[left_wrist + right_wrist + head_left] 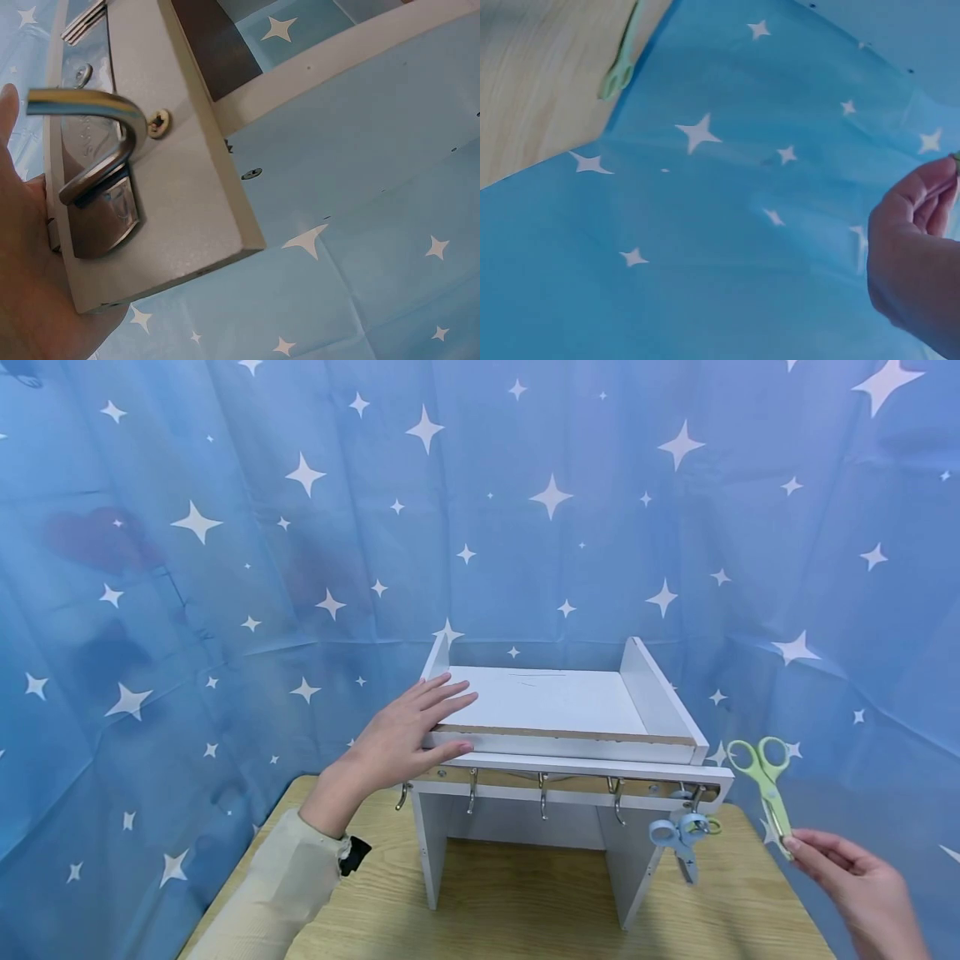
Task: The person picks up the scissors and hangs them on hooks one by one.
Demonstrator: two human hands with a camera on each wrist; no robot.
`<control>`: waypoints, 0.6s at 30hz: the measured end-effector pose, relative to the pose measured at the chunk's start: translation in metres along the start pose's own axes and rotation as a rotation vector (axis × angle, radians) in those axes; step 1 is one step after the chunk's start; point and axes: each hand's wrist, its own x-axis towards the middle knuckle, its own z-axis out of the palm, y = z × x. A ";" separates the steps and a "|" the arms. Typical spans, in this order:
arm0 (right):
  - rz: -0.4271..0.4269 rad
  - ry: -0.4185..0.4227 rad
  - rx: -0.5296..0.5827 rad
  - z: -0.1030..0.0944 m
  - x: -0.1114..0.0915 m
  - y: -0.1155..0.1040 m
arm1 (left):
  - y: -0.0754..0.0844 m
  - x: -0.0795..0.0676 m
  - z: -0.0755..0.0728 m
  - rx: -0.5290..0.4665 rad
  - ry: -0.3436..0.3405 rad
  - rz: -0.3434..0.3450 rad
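My left hand [405, 731] lies with fingers spread over the left front corner of a white shelf [555, 702], thumb along its front edge. In the left wrist view, part of this hand [37, 270] shows behind the hook board, near a bent metal hook [112, 105]. Out to the right, my right hand [862, 877] pinches green scissors [771, 785] by the blade end, with the handle loops up. Blue scissors [684, 835] hang from the rightmost hook, left of the held pair. The right wrist view catches my right hand [919, 232] at its edge.
Several metal hooks [543, 795] line the shelf's front rail. The shelf stands on a wooden table [540, 893]. More green scissors [619, 75] lie near the table's edge in the right wrist view. A blue star-patterned curtain [480, 527] hangs behind.
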 end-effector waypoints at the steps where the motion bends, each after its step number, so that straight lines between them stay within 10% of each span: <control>1: -0.007 -0.001 0.027 0.001 -0.002 -0.002 | 0.000 0.000 0.000 0.000 0.001 0.001; 18: -0.225 -0.067 0.388 0.009 -0.033 -0.023 | 0.000 0.000 -0.001 0.005 0.001 0.007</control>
